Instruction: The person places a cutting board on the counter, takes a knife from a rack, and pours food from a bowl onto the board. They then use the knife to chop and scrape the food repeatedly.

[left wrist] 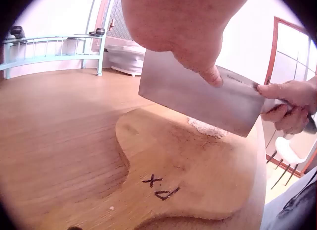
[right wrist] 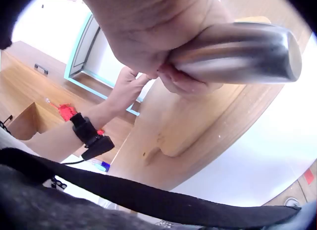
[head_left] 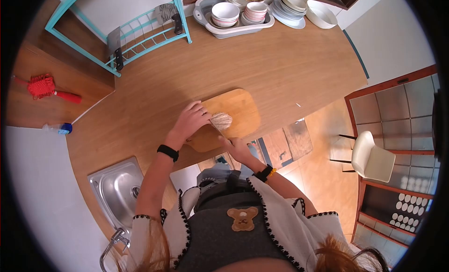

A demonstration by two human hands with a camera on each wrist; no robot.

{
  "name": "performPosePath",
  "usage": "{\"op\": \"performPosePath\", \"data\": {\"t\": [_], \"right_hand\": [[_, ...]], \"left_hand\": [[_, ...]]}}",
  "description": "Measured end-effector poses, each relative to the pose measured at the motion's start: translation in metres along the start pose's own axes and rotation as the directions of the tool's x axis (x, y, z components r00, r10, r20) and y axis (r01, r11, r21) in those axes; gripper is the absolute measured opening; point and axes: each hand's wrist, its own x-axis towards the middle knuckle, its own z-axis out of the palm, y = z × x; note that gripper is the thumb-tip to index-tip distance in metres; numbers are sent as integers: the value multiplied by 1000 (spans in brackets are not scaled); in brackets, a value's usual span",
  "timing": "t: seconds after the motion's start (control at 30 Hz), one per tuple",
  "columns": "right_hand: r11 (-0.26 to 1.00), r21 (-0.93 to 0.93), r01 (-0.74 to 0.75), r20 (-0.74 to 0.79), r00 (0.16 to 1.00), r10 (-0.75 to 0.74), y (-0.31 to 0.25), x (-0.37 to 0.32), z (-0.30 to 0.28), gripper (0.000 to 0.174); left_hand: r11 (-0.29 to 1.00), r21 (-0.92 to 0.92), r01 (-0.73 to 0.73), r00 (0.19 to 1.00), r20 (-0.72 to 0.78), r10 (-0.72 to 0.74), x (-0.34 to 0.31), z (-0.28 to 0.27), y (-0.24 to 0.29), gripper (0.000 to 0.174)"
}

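Observation:
A wide-bladed cleaver [left wrist: 193, 96] stands on edge over a wooden cutting board [head_left: 247, 106]. My right hand [head_left: 238, 149] grips its metal handle [right wrist: 242, 54], the butt end sticking out past the fist. At the blade's top edge, my left hand [head_left: 191, 120] pinches the steel, its thumb [left wrist: 214, 77] pressed to the near face and the fingers hidden behind it in the left wrist view. Just beyond the blade, a pale, ridged mound of what looks like minced food [head_left: 222, 121] lies on the board. Dark marks are drawn near the board's handle end.
A turquoise rack [head_left: 140, 52] holding two more knives stands at the back left. Behind the board are a grey basin [head_left: 243, 32] of bowls and stacked plates [head_left: 287, 14]. A steel sink [head_left: 117, 187] lies at the left, a white chair [head_left: 369, 157] off to the right.

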Motion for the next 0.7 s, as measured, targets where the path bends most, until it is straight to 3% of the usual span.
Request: {"op": "performPosePath", "data": {"t": [0.07, 0.17, 0.33, 0.53, 0.6, 0.63, 0.7], "right_hand": [[998, -62, -30, -41, 999, 27, 21, 10, 9, 59], [991, -79, -107, -11, 994, 106, 6, 4, -2, 62], [992, -119, -47, -58, 997, 40, 2, 2, -6, 64], [986, -129, -103, -35, 994, 100, 4, 4, -11, 63], [989, -93, -115, -28, 993, 113, 0, 4, -14, 64], [984, -100, -149, -28, 989, 147, 0, 4, -15, 62], [977, -109, -182, -30, 983, 180, 1, 2, -16, 60]], "left_hand": [[1000, -24, 15, 1000, -2, -15, 1, 7, -1, 16], [998, -66, 22, 999, -23, -23, 4, 7, 2, 16], [997, -64, 42, 999, -24, -43, 6, 11, 5, 16], [991, -106, 84, 995, 59, -78, 11, 7, 9, 17], [987, -114, 110, 973, -189, -130, 16, 0, 18, 19], [986, -119, 114, 972, -191, -136, 16, -7, 25, 19], [838, -360, 411, 788, -322, -525, 13, -19, 39, 18]]}}
